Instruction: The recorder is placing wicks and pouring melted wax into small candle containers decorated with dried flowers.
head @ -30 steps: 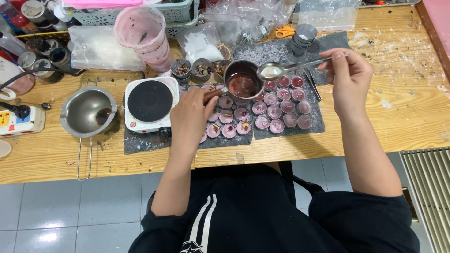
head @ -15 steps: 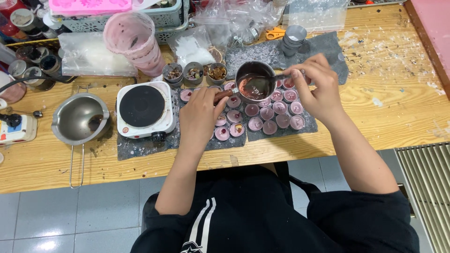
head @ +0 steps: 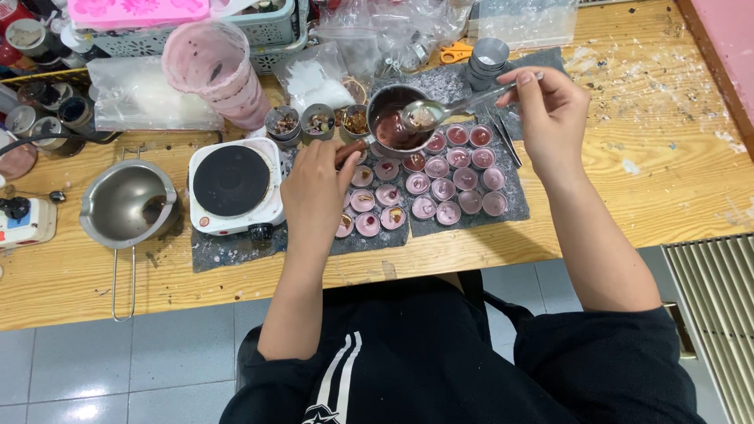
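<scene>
The left hand (head: 314, 188) has its grip closed on the wooden handle of a small dark pot (head: 390, 119) of reddish wax, which stands at the back edge of the grey mats, touching the nearest cups. The right hand (head: 550, 110) pinches a metal spoon (head: 440, 112) by its handle, bowl over the pot's rim. About twenty small round cups (head: 444, 188) of pink wax sit in rows on the mats (the left hand hides a few). Behind them stand three little tins (head: 318, 122) of dried bits. Left of the left hand is one white hotplate (head: 233, 184), then one empty steel melting pot (head: 129, 204) on the wooden surface (head: 667, 173). A stack of pink plastic cups (head: 212, 67) leans behind the hotplate. Half a second ago the spoon dipped lower into the pot; now it is lifted, and the right hand has moved back and to the right.
</scene>
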